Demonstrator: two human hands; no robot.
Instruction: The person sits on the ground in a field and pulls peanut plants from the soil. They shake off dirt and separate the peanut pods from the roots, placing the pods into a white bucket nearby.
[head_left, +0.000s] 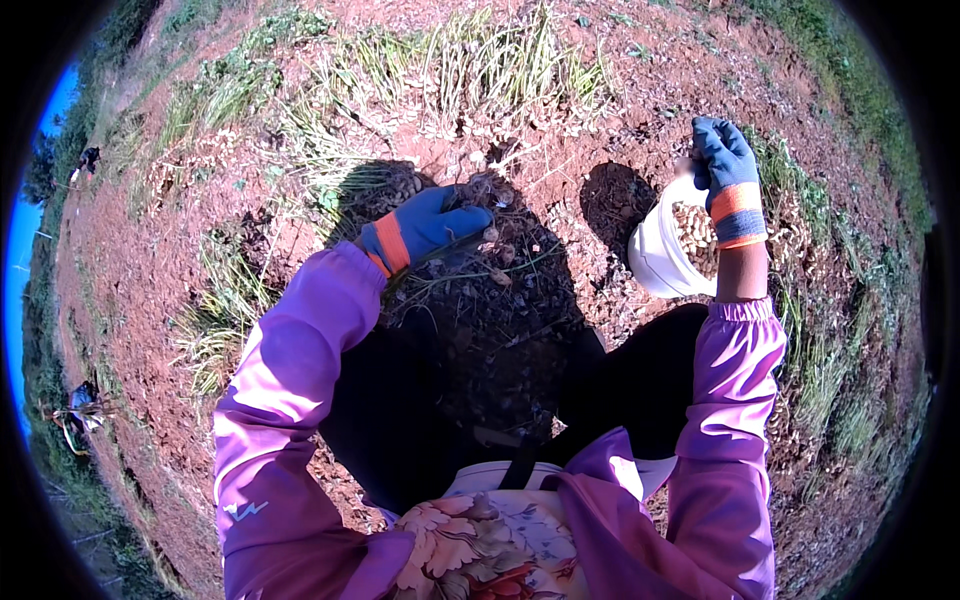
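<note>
Head view: your left hand (430,222) curls at a plant clump (490,190), grip unclear; white bucket (655,248) of pods (694,228) sits well right, by your nearer right hand (728,165), fingers bent, hold unclear.

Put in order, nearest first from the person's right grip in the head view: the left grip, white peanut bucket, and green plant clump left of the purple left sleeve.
From the right grip:
1. White peanut bucket: just below it in the picture.
2. Left grip: across, left of middle.
3. Green plant clump: farthest, beyond the purple left sleeve.
</note>
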